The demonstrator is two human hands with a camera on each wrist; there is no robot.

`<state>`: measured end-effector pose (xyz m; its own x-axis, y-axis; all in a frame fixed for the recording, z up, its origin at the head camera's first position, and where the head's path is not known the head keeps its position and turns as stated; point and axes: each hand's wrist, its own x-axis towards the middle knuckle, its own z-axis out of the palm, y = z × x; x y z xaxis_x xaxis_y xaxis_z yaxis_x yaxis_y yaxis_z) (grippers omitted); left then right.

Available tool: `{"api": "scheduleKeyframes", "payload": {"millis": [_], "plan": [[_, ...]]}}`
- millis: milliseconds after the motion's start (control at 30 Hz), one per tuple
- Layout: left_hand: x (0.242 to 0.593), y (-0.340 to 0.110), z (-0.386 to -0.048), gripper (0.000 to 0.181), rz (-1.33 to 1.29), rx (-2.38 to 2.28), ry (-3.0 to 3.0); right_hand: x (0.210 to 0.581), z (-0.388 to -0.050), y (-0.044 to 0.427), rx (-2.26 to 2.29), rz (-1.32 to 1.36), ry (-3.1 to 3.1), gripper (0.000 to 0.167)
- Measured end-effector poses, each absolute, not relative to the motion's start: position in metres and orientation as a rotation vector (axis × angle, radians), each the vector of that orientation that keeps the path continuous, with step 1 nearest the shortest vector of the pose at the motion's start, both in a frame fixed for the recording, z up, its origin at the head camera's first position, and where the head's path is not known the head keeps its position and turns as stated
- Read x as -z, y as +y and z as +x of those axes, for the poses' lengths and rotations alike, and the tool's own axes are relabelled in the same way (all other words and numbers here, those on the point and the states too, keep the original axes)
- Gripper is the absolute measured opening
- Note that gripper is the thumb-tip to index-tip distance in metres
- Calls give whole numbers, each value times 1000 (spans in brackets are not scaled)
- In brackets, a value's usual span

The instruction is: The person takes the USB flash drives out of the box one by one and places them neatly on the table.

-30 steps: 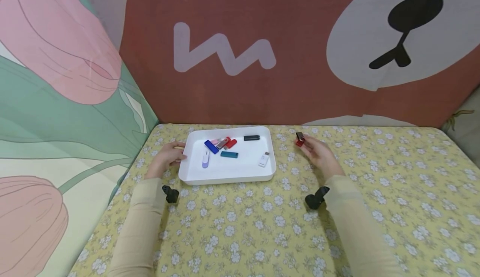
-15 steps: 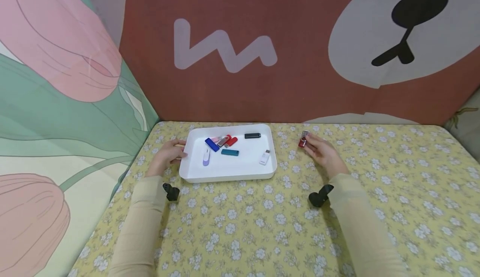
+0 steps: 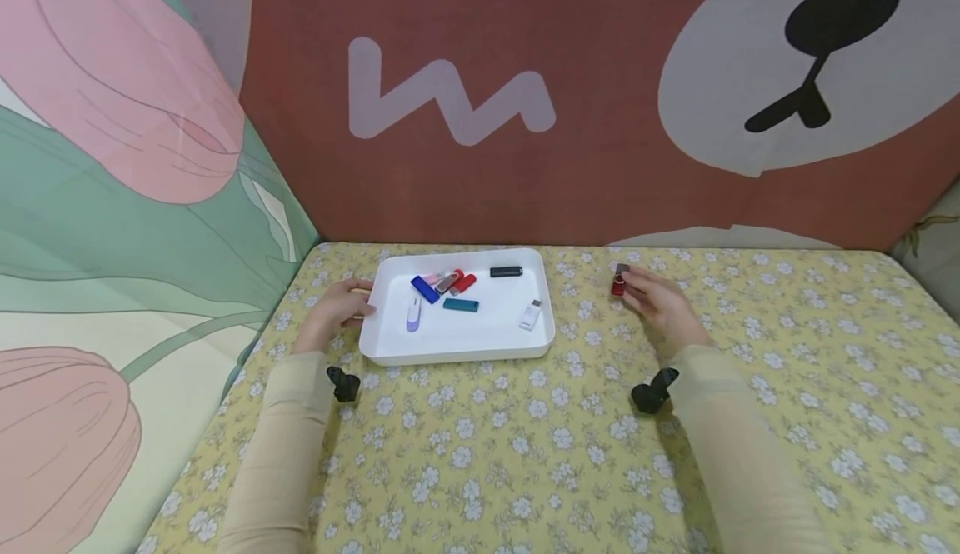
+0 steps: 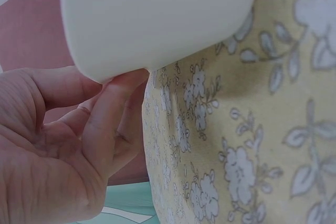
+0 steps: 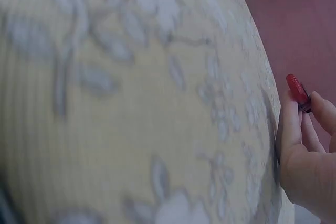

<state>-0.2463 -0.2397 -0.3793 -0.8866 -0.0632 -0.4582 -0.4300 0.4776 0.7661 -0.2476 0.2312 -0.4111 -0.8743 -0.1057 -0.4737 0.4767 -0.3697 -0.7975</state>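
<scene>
My right hand [image 3: 663, 304] pinches a red USB stick with a metal swivel cover [image 3: 618, 285] above the cloth, right of the tray. In the right wrist view the red stick [image 5: 297, 88] stands out between thumb and fingertips of the hand [image 5: 310, 156]. My left hand [image 3: 330, 316] grips the left wall of a white tray [image 3: 456, 359]. In the left wrist view the hand [image 4: 79, 140] has its thumb and fingers at the tray's edge [image 4: 152, 19]. Inside the tray lie a blue stick [image 3: 425, 289], a teal one [image 3: 461, 305] and several others.
Also in the tray are a black stick [image 3: 506, 272] at the back right, a white one [image 3: 530, 315] at the right and a lilac one [image 3: 413, 315] at the left. A floral yellow cloth [image 3: 480, 454] covers the table, with printed fabric walls [image 3: 600, 187] behind and left.
My right hand has moved a little to the right with the red stick, and the stick has turned in its fingers. The left hand keeps its place at the tray.
</scene>
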Motion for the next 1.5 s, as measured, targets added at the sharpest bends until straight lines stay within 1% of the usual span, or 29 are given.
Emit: {"api": "scheduleKeyframes", "payload": {"millis": [400, 900, 1300, 1500], "plan": [[379, -240, -245, 52, -392, -1384, 2371, 418, -249, 239, 2124, 447, 1860, 66], [380, -239, -245, 51, -400, -1379, 2370, 413, -247, 226, 1910, 353, 2184, 57], [381, -237, -246, 50, -447, -1370, 2369, 411, -251, 210, 1593, 456, 2551, 46], [382, -237, -246, 50, -467, -1365, 2377, 412, -253, 209, 1539, 486, 2620, 43]]}}
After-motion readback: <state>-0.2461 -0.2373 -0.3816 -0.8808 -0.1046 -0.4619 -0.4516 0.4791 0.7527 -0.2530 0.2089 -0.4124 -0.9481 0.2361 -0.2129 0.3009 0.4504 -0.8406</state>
